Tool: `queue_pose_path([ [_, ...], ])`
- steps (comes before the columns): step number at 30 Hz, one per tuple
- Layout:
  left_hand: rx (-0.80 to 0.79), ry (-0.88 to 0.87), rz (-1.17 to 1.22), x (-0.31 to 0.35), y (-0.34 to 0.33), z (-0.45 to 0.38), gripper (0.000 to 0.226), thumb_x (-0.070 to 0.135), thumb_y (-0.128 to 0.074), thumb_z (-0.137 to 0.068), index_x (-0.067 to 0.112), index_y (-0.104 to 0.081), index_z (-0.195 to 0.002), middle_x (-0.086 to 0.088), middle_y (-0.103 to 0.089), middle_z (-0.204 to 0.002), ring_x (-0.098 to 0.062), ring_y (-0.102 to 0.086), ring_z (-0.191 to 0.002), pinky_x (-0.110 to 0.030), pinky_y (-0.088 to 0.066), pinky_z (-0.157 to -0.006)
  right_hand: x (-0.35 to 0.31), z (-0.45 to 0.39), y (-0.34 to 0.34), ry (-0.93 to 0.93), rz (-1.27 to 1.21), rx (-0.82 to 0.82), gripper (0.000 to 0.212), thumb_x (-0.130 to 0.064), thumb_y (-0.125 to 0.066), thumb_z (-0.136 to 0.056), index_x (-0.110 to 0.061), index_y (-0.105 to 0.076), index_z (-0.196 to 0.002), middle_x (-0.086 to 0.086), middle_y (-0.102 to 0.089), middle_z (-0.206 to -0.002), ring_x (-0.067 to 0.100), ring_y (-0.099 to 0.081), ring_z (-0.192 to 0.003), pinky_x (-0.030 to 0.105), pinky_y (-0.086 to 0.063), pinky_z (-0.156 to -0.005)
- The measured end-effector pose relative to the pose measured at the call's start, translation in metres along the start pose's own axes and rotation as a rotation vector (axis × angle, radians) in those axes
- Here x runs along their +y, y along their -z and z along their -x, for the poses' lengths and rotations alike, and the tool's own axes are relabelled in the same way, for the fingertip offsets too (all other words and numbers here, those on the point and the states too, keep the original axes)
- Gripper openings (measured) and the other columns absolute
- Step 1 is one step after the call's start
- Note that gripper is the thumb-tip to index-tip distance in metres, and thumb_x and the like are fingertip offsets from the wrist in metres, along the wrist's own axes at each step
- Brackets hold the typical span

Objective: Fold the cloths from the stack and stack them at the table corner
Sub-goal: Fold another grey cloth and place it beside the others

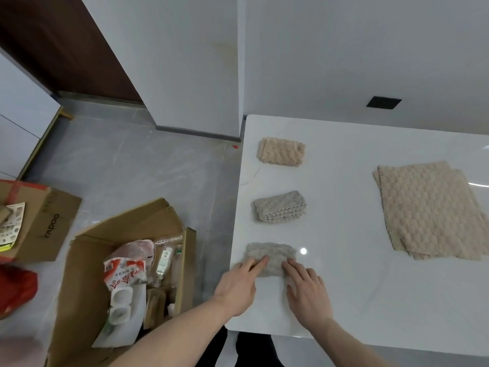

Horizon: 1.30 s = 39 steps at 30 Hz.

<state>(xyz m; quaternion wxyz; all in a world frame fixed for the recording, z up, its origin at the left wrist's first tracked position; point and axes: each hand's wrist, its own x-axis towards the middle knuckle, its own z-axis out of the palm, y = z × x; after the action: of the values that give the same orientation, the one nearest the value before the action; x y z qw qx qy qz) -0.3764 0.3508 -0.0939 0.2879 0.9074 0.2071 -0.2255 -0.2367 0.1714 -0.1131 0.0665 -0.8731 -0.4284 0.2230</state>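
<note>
Three folded cloths lie in a row along the left edge of the white table (344, 287): a beige one (281, 151) farthest, a grey one (280, 207) in the middle, and a grey one (272, 256) nearest me. My left hand (238, 286) rests with its fingertips on the near cloth's left front edge. My right hand (307, 290) lies flat with its fingers on the cloth's right front corner. Neither hand grips it. A stack of flat unfolded beige cloths (431, 210) lies at the table's right side.
An open cardboard box (87, 260) full of packaging and bottles stands on the floor just left of the table. Another cardboard box (50, 221) and a red bag (16, 290) sit further left. A white wall runs behind the table.
</note>
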Motion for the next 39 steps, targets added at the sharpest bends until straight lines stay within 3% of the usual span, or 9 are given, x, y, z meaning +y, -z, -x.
queue_pose_path([
  [5, -0.122, 0.045, 0.024, 0.003, 0.01, -0.007, 0.091, 0.022, -0.052, -0.092, 0.04, 0.003, -0.164, 0.01, -0.025, -0.148, -0.027, -0.047, -0.121, -0.044, -0.053, -0.095, -0.009, 0.003, 0.002, -0.071, 0.078, -0.144, 0.081, -0.022, -0.05, -0.087, -0.035, -0.02, -0.161, -0.013, -0.025, -0.164, 0.022, -0.055, -0.105, 0.033, -0.047, -0.09],
  [8, -0.156, 0.045, 0.005, 0.008, 0.02, -0.003, 0.093, 0.028, -0.054, -0.09, 0.039, 0.002, -0.163, 0.007, -0.023, -0.153, -0.031, -0.053, -0.119, -0.043, -0.052, -0.088, -0.018, -0.007, 0.021, -0.05, 0.071, -0.115, 0.066, -0.03, -0.048, -0.089, -0.035, -0.035, -0.154, -0.012, -0.035, -0.157, 0.021, -0.052, -0.113, 0.033, -0.042, -0.094],
  [13, -0.012, 0.043, -0.059, 0.012, 0.039, 0.01, 0.077, 0.036, -0.052, -0.096, 0.036, -0.013, -0.162, -0.001, -0.033, -0.148, -0.029, -0.056, -0.12, -0.042, -0.052, -0.085, -0.027, -0.012, 0.037, -0.062, -0.024, 0.041, 0.051, -0.037, -0.059, -0.079, -0.034, -0.058, -0.13, -0.011, -0.051, -0.141, 0.023, -0.05, -0.117, 0.035, -0.045, -0.095],
  [23, 0.037, 0.036, -0.002, 0.023, 0.053, 0.011, 0.06, 0.029, -0.052, -0.093, 0.029, -0.037, -0.151, 0.0, -0.036, -0.143, -0.027, -0.055, -0.122, -0.04, -0.052, -0.087, -0.04, -0.008, 0.05, -0.099, -0.1, 0.08, 0.051, -0.028, -0.061, -0.08, -0.028, -0.059, -0.132, -0.01, -0.052, -0.139, 0.021, -0.046, -0.126, 0.036, -0.045, -0.102],
  [29, 0.008, 0.026, 0.019, 0.023, 0.057, 0.022, 0.056, 0.031, -0.053, -0.093, 0.028, -0.043, -0.148, 0.003, -0.035, -0.146, -0.026, -0.056, -0.121, -0.039, -0.051, -0.089, -0.05, 0.009, 0.06, -0.108, -0.203, 0.078, 0.055, -0.022, -0.059, -0.085, -0.027, -0.054, -0.14, -0.012, -0.047, -0.143, 0.017, -0.041, -0.13, 0.024, -0.038, -0.109],
  [39, 0.121, 0.052, 0.1, 0.042, 0.062, 0.041, 0.054, 0.037, -0.053, -0.091, 0.032, -0.049, -0.144, 0.012, -0.037, -0.145, -0.016, -0.058, -0.12, -0.032, -0.05, -0.092, -0.044, 0.029, 0.079, -0.089, -0.331, 0.088, 0.058, -0.017, -0.057, -0.084, -0.028, -0.052, -0.142, -0.016, -0.043, -0.143, 0.013, -0.04, -0.129, 0.015, -0.029, -0.105],
])
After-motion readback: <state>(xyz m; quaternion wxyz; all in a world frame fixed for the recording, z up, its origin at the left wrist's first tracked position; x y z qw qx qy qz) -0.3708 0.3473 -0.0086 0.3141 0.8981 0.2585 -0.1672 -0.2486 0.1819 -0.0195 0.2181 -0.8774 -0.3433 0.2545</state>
